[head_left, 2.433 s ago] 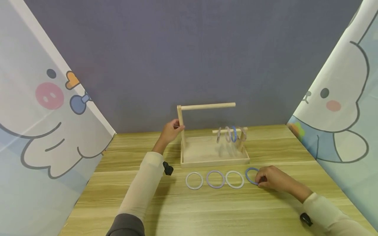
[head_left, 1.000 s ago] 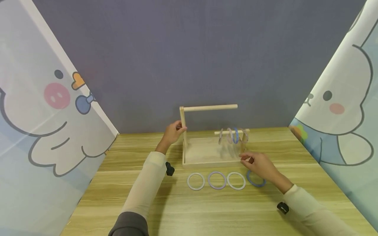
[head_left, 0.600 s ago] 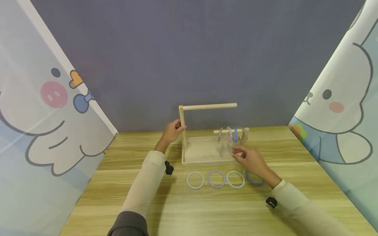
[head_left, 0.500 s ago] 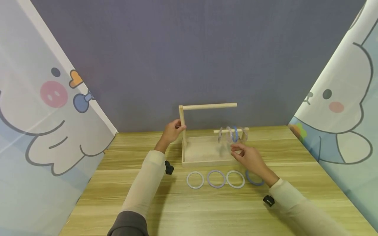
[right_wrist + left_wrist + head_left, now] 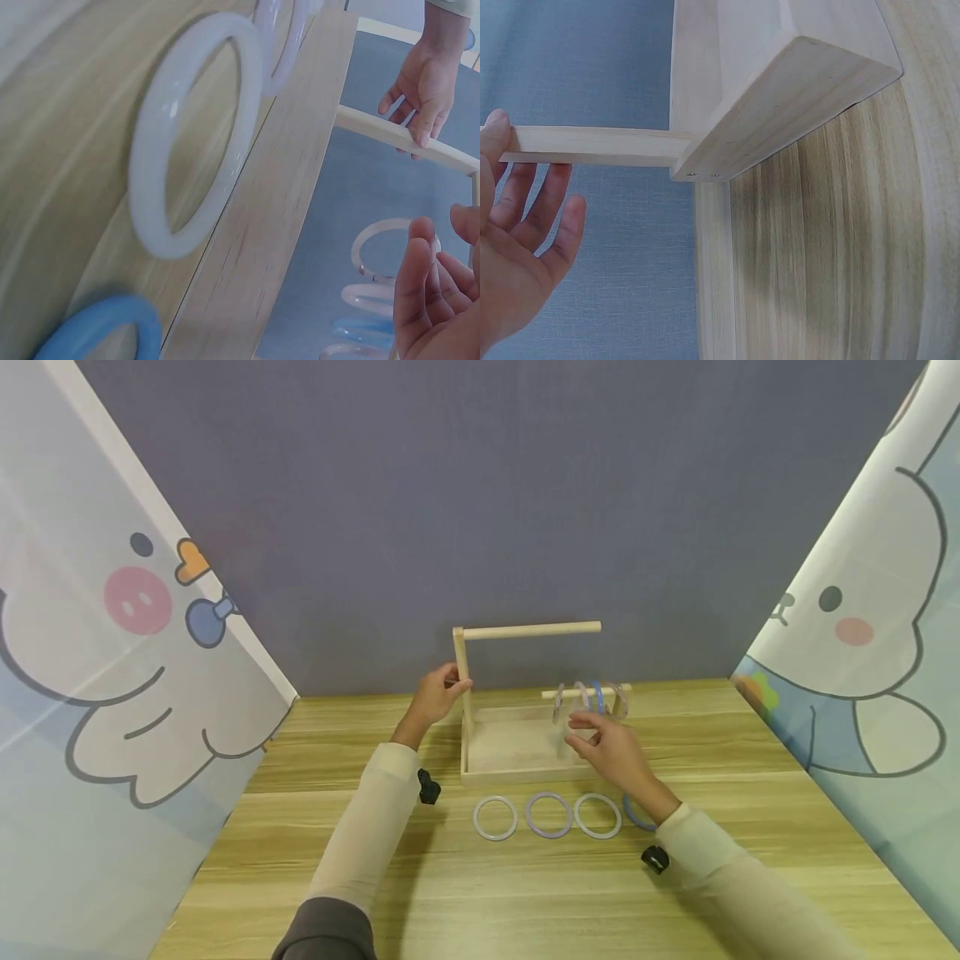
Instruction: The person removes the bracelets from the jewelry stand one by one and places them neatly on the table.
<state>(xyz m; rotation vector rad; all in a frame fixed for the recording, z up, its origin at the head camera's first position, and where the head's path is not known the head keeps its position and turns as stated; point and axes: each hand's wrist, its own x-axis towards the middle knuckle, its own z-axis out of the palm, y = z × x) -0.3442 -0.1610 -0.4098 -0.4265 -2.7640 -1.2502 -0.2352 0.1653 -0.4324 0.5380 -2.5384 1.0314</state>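
Soft, even light covers our table (image 5: 495, 902) in the head view, a shadow beside the left sleeve (image 5: 362, 835) near seven o'clock. In the right-wrist view we catch glare on the white ring (image 5: 150, 169) toward ten o'clock; the blue ring (image 5: 101, 319), at seven, blurs.

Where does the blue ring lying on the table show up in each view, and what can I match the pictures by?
Head: blue ring, right end of the row on the table, partly hidden by the right arm.
Left wrist: not in the picture.
Right wrist: blue ring at bottom left, cut off by the lower edge.
Shared landmark: the post gripped by the left hand, visible in all three.
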